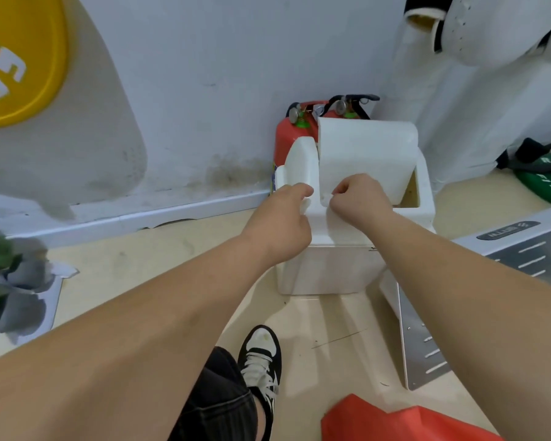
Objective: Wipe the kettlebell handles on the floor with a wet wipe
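A white box-shaped container [325, 268] stands on the floor against the wall, its curved lid [366, 154] tipped up and open. My left hand [283, 214] is closed on a white part at the container's top left edge. My right hand [360, 198] pinches a small white piece [325, 196] at the top front of the container; I cannot tell whether it is a wipe. At the far left edge lie blurred green and grey rounded objects [4, 281]; what they are is unclear. No kettlebell handle shows clearly.
Two red fire extinguishers [287, 135] stand behind the container by the wall. A silver metal frame [427, 342] lies to the right, a green weight plate [547, 183] beyond it. Red fabric [395, 421] is at the bottom. My shoe [263, 354] is on the beige floor.
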Tool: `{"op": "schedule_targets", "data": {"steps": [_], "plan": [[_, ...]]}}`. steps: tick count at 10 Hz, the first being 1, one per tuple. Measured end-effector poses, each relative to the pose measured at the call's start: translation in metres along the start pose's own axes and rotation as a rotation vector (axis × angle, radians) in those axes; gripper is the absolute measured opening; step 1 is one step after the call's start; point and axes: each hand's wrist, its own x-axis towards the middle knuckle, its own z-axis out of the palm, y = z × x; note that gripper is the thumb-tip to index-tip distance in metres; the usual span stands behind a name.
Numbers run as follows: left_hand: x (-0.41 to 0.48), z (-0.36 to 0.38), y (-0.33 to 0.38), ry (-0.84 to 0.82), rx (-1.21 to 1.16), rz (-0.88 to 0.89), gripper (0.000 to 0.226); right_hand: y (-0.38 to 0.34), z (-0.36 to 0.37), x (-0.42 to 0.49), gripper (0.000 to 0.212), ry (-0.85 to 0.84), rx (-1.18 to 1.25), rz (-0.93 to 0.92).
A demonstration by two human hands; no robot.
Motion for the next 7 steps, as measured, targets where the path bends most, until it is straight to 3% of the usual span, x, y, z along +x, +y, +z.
{"op": "schedule_targets", "data": {"steps": [1,2,3,4,6,7], "plan": [[0.001,-0.002,-0.002,0.002,-0.016,-0.024,0.056,-0.007,-0.002,0.001,0.017,-0.193,-0.116,0.012],[0.001,-0.004,-0.006,-0.015,-0.013,-0.039,0.057,-0.015,-0.008,-0.001,0.046,-0.263,-0.278,0.033],[0.001,-0.005,-0.009,-0.017,-0.005,-0.038,0.057,-0.017,-0.017,-0.003,0.048,0.078,-0.494,-0.114],[0.002,-0.008,-0.015,0.000,-0.008,-0.059,0.058,-0.020,-0.024,0.004,0.033,0.379,-0.538,-0.328],[-0.003,-0.016,-0.014,0.043,-0.014,-0.045,0.058,-0.026,-0.020,0.013,0.041,0.123,-0.371,-0.264],[-0.002,-0.019,-0.014,0.060,-0.009,-0.054,0.058,-0.034,-0.018,0.010,0.044,0.191,-0.326,-0.263]]}}
